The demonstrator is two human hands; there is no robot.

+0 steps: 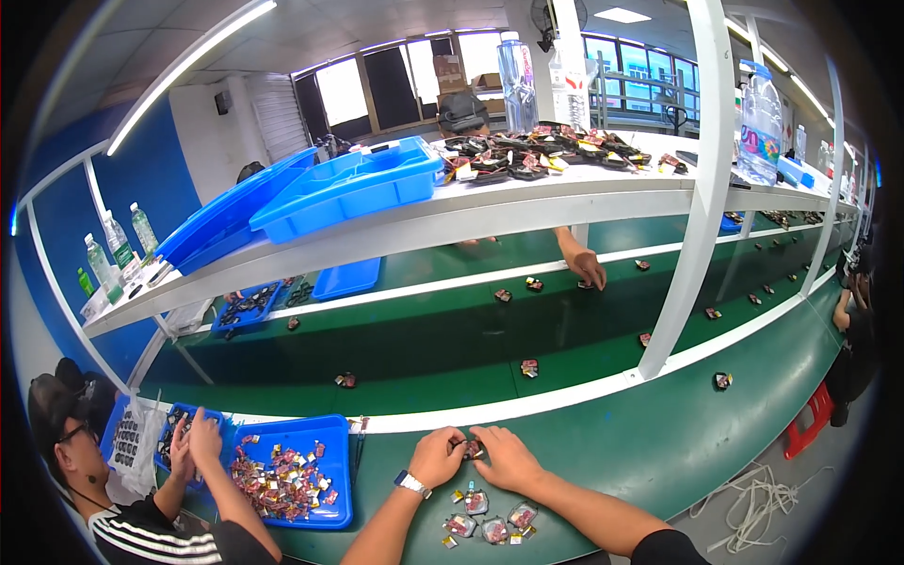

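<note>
Over the green worktop, my left hand (437,459), with a silver watch on its wrist, and my right hand (508,460) meet fingertip to fingertip. Between them they grip a small dark electronic module (473,451) with a reddish circuit board; the fingers cover part of it. Just below my hands lie several round clear-cased modules (494,530) with reddish boards inside. Small silver-and-yellow battery cells (450,541) are scattered around them. A blue tray (347,471) to the left of my left forearm holds a heap of small circuit boards with battery cells (287,476).
A co-worker (122,508) sits at the left, hands raised by another blue tray. Dark modules (529,368) are spread along the green conveyor (424,353). Another person's hand (586,266) reaches in across it. Overhead, a white shelf (395,226) bears blue trays, bottles and piled modules.
</note>
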